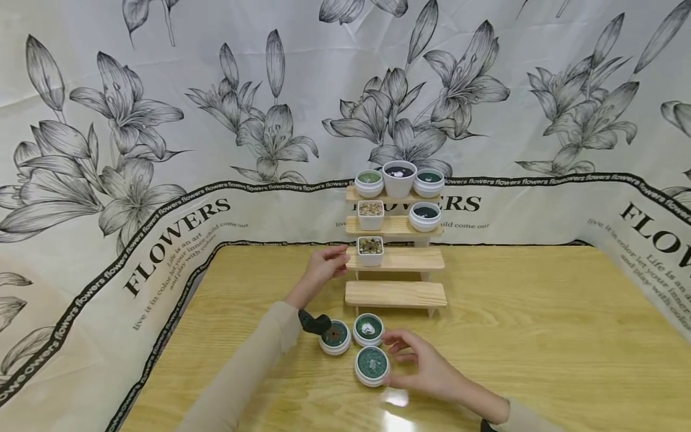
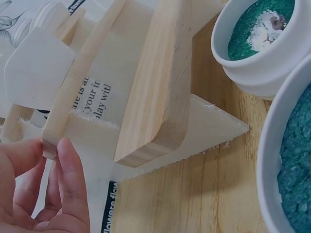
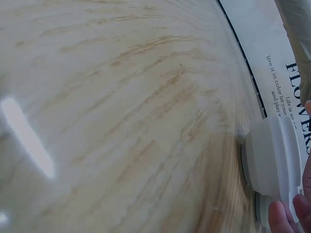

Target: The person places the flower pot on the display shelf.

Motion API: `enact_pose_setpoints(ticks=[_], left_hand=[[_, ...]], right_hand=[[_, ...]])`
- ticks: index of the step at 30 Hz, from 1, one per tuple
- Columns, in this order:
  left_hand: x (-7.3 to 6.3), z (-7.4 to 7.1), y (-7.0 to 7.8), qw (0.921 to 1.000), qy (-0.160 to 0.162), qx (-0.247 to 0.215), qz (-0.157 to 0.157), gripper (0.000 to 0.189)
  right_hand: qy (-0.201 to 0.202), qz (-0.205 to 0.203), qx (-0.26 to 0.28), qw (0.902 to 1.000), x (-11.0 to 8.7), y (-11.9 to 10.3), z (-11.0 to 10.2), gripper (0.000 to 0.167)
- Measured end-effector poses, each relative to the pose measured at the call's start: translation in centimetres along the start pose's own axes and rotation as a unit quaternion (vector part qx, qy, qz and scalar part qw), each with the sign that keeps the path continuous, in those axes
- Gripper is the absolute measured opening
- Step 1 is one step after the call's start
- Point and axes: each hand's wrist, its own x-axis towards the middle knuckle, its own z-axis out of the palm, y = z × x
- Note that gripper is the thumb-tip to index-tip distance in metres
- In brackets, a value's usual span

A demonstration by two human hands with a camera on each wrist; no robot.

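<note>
My left hand pinches the left end of a narrow board on the tiered wooden stand; the left wrist view shows thumb and fingers on that board end. A square white pot of pebbles sits on the same board. On the table before the stand are three round white pots: one with a white-topped green fill, one with teal granules, one with a reddish-brown centre. My right hand, fingers apart and bent, stands beside the teal-granule pot, its thumb by the rim.
Higher boards carry another square pebble pot, a dark-filled round pot, and a top row with a light-green pot, a taller cup and a dark-green pot. Flower-printed cloth hangs behind the wood-grain table.
</note>
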Motion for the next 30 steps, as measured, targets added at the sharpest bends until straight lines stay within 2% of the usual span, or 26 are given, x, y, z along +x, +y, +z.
enact_pose_setpoints(ticks=[6,12,19,26,30], left_hand=[[0.3,-0.3,0.1,0.9999,0.002,-0.016,-0.004,0.040],[0.1,0.0,0.0,0.9997,0.005,-0.024,-0.006,0.038],[-0.2,0.0,-0.4,0.9996,0.013,-0.024,-0.009,0.038],[0.0,0.1,-0.4,0.9994,0.021,-0.023,-0.014,0.036],[0.2,0.2,-0.4,0.9993,0.024,-0.025,-0.017,0.036]], right_hand=[[-0.002,-0.010,-0.013,0.9999,0.4,0.2,0.7,0.069],[-0.001,0.001,-0.020,0.9998,0.6,0.3,1.3,0.068],[-0.013,-0.012,-0.002,0.9998,0.9,0.2,2.2,0.066],[-0.016,0.016,-0.010,0.9997,1.2,0.4,2.4,0.068],[-0.017,0.017,-0.011,0.9996,1.2,0.4,2.5,0.068]])
